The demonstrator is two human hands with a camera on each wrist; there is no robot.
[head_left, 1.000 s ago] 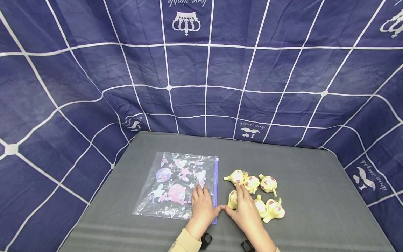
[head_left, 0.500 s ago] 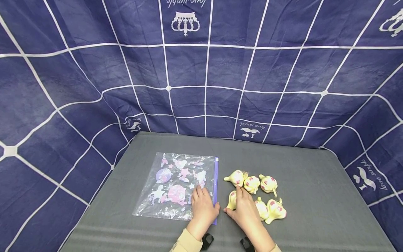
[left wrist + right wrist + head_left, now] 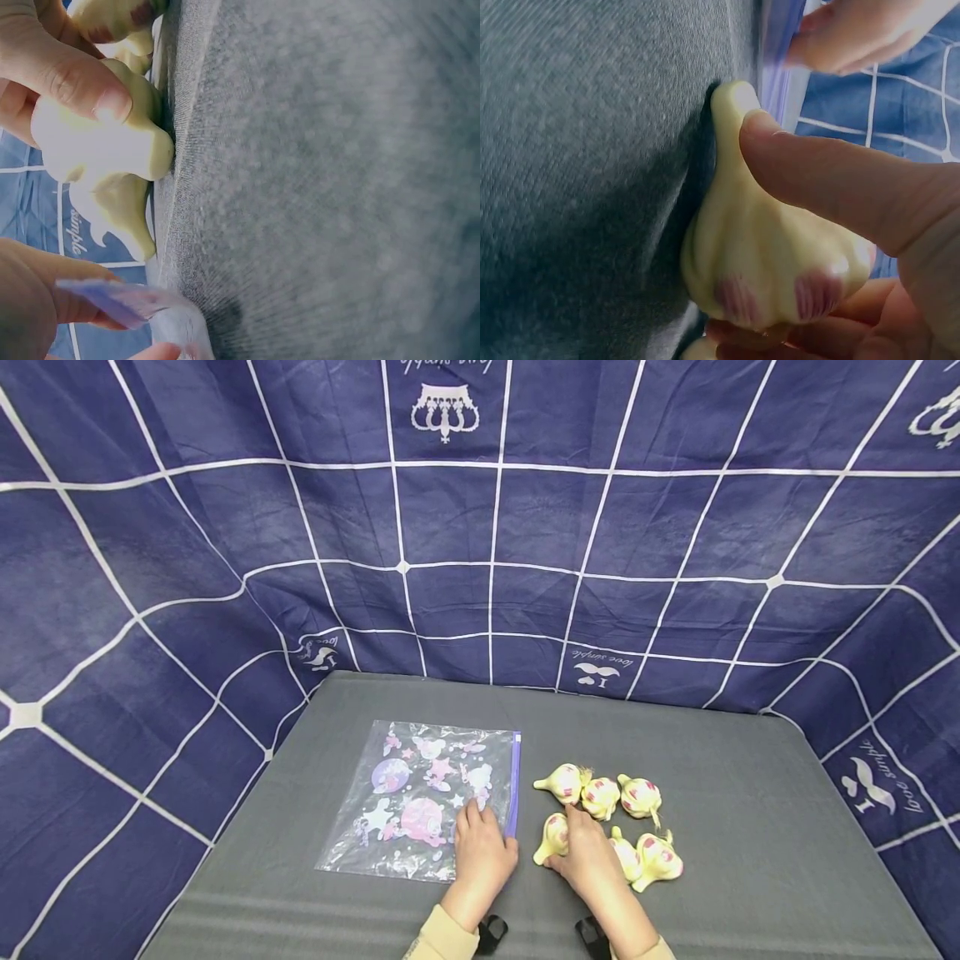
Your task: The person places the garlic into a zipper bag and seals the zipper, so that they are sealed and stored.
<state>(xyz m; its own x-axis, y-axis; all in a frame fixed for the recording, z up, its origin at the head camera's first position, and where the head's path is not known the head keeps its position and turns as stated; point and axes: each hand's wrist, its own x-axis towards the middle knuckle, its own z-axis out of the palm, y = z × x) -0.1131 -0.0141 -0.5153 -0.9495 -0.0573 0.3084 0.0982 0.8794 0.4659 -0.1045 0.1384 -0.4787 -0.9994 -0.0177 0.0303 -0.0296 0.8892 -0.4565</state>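
A clear zip bag (image 3: 431, 747) with pink and purple cartoon prints lies flat on the left, its purple zip edge (image 3: 515, 777) facing right. My left hand (image 3: 482, 853) is at that edge; in the left wrist view the lifted purple strip (image 3: 112, 298) sits between thumb and fingers. My right hand (image 3: 592, 853) grips a pale yellow garlic bulb (image 3: 553, 837) with reddish patches. In the right wrist view its thumb presses the neck side of the garlic bulb (image 3: 761, 232), and the fingers curl beneath, partly hidden.
More garlic bulbs lie around the right hand: two touching ones behind it (image 3: 564, 783), one at back right (image 3: 640, 797), and two to its right (image 3: 657, 858). A grey cloth (image 3: 735, 802) covers the table. Blue checked fabric (image 3: 540, 602) stands around its back and sides.
The thumbs, touching a second ago, have drawn apart. My right thumb has moved onto the garlic bulb, and my left thumb has come in to the bag's zip edge.
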